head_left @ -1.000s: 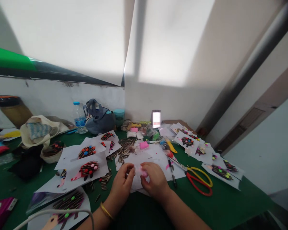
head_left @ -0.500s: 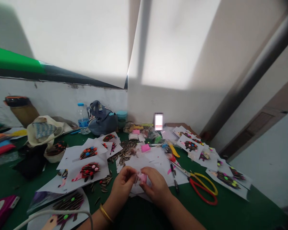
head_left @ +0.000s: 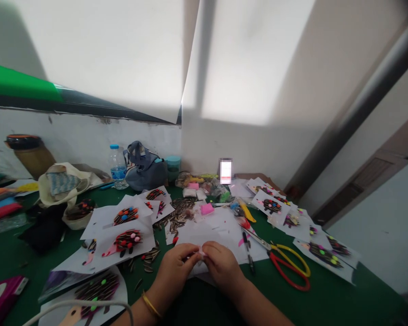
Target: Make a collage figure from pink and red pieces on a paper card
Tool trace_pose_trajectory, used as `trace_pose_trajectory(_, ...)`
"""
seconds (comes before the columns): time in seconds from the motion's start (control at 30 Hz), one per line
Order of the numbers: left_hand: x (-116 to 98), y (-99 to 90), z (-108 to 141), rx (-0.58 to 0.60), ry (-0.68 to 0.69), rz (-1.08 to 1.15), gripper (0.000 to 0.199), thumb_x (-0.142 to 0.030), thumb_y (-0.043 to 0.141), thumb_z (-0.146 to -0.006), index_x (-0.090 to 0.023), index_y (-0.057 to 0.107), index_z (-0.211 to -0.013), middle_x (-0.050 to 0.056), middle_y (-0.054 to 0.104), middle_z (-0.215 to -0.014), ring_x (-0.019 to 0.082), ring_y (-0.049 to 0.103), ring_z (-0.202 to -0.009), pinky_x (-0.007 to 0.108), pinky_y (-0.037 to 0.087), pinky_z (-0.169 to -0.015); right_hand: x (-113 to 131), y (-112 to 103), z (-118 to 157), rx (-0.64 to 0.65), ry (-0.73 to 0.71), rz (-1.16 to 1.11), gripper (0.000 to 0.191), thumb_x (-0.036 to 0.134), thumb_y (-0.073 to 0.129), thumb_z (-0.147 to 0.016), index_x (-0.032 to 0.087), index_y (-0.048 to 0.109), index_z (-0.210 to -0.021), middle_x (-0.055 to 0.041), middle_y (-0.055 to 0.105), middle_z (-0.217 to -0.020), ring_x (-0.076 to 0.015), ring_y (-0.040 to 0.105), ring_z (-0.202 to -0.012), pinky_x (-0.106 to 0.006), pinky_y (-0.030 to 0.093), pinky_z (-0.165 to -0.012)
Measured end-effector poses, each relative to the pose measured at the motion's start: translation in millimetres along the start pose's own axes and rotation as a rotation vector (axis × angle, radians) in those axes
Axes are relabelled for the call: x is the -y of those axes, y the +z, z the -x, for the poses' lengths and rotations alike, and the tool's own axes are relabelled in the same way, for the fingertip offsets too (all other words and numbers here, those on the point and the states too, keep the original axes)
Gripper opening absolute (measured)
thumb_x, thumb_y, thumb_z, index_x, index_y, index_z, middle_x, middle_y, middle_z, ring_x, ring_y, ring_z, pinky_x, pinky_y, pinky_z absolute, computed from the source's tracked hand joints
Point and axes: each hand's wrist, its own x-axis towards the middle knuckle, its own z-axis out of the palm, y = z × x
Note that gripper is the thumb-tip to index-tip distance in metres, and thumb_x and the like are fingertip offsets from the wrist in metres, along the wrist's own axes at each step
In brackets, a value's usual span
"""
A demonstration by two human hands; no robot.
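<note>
My left hand [head_left: 177, 268] and my right hand [head_left: 223, 268] meet at the front edge of a sheet of white paper [head_left: 211, 231]. Both are closed, fingertips pinching a small lump of pink modelling clay [head_left: 200, 254], most of it hidden by the fingers. Clear film seems to cling to it. Beyond the hands lies another pink clay block [head_left: 207, 208] on the paper. Striped sunflower seeds [head_left: 180, 213] are heaped to its left. A black pen [head_left: 248, 253] and scissors with red and yellow handles [head_left: 289, 267] rest to the right of my right hand.
Paper sheets with seed-covered hedgehog pictures lie at left [head_left: 127, 242] and right [head_left: 321, 253]. Along the wall stand a water bottle [head_left: 118, 170], a blue-grey bag [head_left: 146, 170] and a lit phone [head_left: 225, 171]. A pale cable [head_left: 88, 302] crosses the front left.
My hands have drawn closer together, and the fingers now cover more of the pink clay. The view has shifted very slightly; the things on the table stay put.
</note>
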Motion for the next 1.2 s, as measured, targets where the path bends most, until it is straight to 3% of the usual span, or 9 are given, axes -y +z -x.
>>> trace_pose_trajectory(0.17,-3.6,-0.6,-1.1,-0.027,-0.024,-0.048,0.012,-0.032,0.065,-0.080,-0.024,0.074,-0.083,0.004,0.075,-0.087,0.021,0.068,-0.083,0.033,0.054,-0.080,2.7,4.0,-0.9,-0.004,0.058,0.019,0.015,0.023,0.052,-0.093,0.020,0.062,-0.103,-0.0078,0.063,-0.098,-0.0199,0.059,-0.089,-0.031,0.052,-0.079)
trace_pose_trajectory(0.3,-3.8,-0.4,-0.6,-0.053,0.031,-0.055,0.012,-0.029,0.064,-0.081,-0.024,0.072,-0.086,0.003,0.073,-0.089,0.020,0.067,-0.085,0.032,0.053,-0.082,2.7,6.3,-0.4,-0.011,0.075,0.070,0.029,0.021,0.056,-0.088,0.018,0.058,-0.116,-0.0108,0.061,-0.103,-0.0225,0.058,-0.091,-0.034,0.052,-0.079)
trace_pose_trajectory(0.63,-6.7,-1.9,1.4,0.080,0.074,-0.186,0.012,-0.026,0.064,-0.082,-0.026,0.071,-0.092,0.003,0.072,-0.093,0.022,0.065,-0.088,0.033,0.050,-0.083,1.6,7.4,3.0,0.021,-0.002,0.325,0.021,0.016,0.042,-0.093,0.019,0.063,-0.092,-0.0058,0.062,-0.083,-0.0191,0.054,-0.073,-0.030,0.038,-0.067)
trace_pose_trajectory(0.87,-11.0,-1.0,2.8,0.072,0.053,-0.241,0.011,-0.032,0.062,-0.086,-0.024,0.068,-0.084,0.003,0.070,-0.085,0.021,0.063,-0.081,0.031,0.048,-0.076,2.7,10.7,2.0,0.048,0.019,0.352,0.022,0.020,0.044,-0.094,0.020,0.060,-0.081,-0.0044,0.061,-0.079,-0.0176,0.052,-0.069,-0.029,0.035,-0.065)
trace_pose_trajectory(1.07,-6.6,-2.9,-0.2,0.016,0.036,-0.168,0.022,-0.039,0.055,-0.089,-0.022,0.067,-0.083,0.005,0.070,-0.086,0.021,0.063,-0.082,0.032,0.049,-0.077,3.3,10.8,2.5,-0.034,0.090,0.251,0.017,0.033,0.052,-0.091,0.018,0.057,-0.099,-0.0066,0.063,-0.090,-0.0209,0.056,-0.078,-0.031,0.041,-0.070)
trace_pose_trajectory(1.2,-4.3,-1.8,-0.7,0.009,-0.004,-0.153,0.022,-0.040,0.058,-0.087,-0.022,0.069,-0.080,0.004,0.070,-0.082,0.020,0.062,-0.076,0.031,0.049,-0.072,4.1,6.8,1.0,0.009,0.054,0.325,0.018,0.034,0.047,-0.096,0.020,0.058,-0.095,-0.0063,0.065,-0.090,-0.0207,0.058,-0.078,-0.031,0.040,-0.071)
